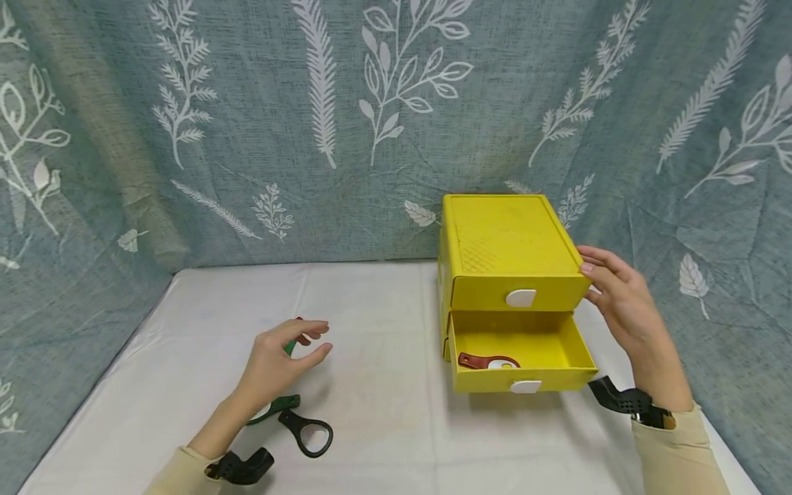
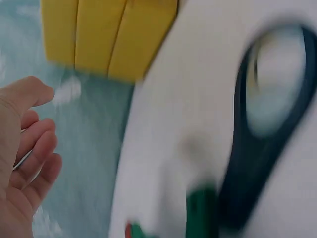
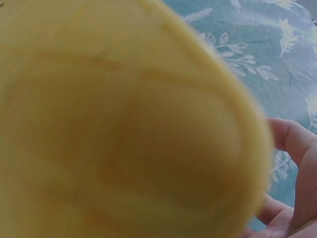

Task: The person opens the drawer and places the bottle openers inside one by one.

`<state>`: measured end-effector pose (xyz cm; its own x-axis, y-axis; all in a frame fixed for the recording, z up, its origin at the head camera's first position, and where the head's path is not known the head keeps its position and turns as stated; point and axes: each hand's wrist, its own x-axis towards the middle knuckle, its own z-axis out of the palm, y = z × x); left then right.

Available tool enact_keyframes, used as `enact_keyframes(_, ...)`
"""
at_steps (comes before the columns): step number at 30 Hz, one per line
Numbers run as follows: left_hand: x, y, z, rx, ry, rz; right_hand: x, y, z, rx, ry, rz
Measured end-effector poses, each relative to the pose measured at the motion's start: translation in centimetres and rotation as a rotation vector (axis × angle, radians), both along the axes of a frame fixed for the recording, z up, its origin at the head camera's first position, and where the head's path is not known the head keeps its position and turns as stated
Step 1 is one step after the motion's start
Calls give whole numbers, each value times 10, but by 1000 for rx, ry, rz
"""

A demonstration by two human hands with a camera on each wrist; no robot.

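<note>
My left hand point(image 1: 278, 354) hovers over the left of the table, thumb and fingers apart, holding nothing. Below it lie a black magnifying glass point(image 1: 291, 419) and a green-handled one point(image 1: 289, 402), partly hidden by the forearm. Behind the hand shows a bit of another green thing point(image 1: 289, 348) with a red tip, its kind hidden. On the right stands a small yellow drawer cabinet point(image 1: 513, 234). Its lower drawer point(image 1: 485, 382) is pulled out, with a red-handled magnifying glass point(image 1: 475, 361) inside. My right hand point(image 1: 625, 302) touches the cabinet's right side with loosely bent fingers.
The cabinet's upper drawer point(image 1: 482, 294) is closed and has a white pull point(image 1: 521, 298). A white cloth point(image 1: 377, 357) covers the table. Behind and around it hangs a blue-green leaf-patterned curtain point(image 1: 247, 103).
</note>
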<state>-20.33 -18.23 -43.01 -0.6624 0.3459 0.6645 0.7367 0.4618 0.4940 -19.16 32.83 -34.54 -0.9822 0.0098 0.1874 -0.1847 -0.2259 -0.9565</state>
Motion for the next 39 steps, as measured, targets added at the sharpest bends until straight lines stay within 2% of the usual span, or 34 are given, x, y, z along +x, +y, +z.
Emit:
enact_keyframes(4,-11,-34,-7,-30,-137,133,0,1,0,-10,4,6)
enact_keyframes(8,-18,-60,-13,-55,-271,216,0,2,0,-9,4,6)
enact_keyframes(13,-23,-83,-19,-97,-406,236,-1,1,0,6,-7,-3)
enact_keyframes(18,-25,-94,-23,-120,-516,238,-2,-1,1,15,-22,-12)
enact_keyframes(23,-29,-99,-25,-155,-535,256,-2,0,2,6,-16,-6)
enact_keyframes(32,-36,-104,-30,-191,-570,214,-1,0,1,11,-13,-4)
enact_keyframes(39,-39,-106,-30,-207,-576,196,0,2,0,5,3,5)
